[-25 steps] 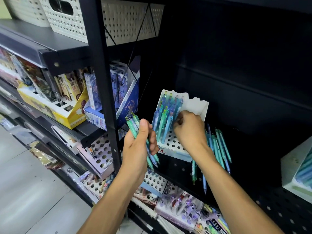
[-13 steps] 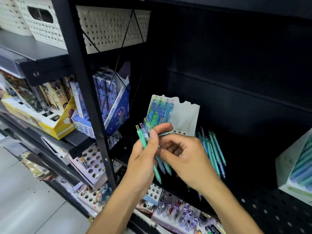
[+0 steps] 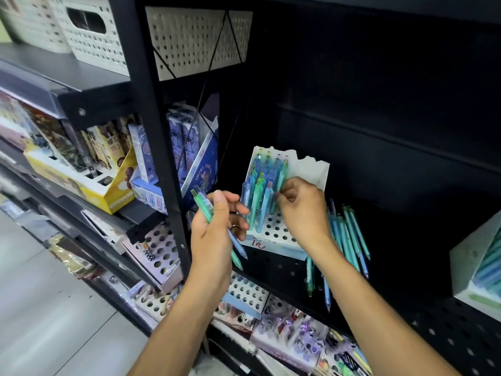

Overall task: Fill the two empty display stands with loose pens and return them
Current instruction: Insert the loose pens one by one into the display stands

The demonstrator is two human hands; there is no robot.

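The right hand (image 3: 301, 210) pinches a teal pen (image 3: 282, 176) by its barrel, tip angled down toward the stand (image 3: 273, 232). The left hand (image 3: 217, 232), just left of the stand, grips a small bundle of pens (image 3: 208, 213), thumb across them, tips poking out below the palm.

To seat this one well, I'd say the tip should find the next open hole beside the filled columns before any push, then slide straight down along the hole's line; forcing it at a slant would likely knock the neighbours. Keeping the pinch high on the barrel leaves the fingers clear of the pens already standing. The left hand would do best staying close to the stand, so the next pen is a short reach away (it is already well placed for that).

The stand is white card with a torn-looking upper edge, leaning back on the dark shelf (image 3: 393, 240). Its holed base is filled on the left with upright blue and teal pens; the right part shows open holes. There is a red handwritten mark on its front lip. Right of the stand, loose pens (image 3: 352, 240) lie in a fan on the shelf, some tips hanging over the front edge.
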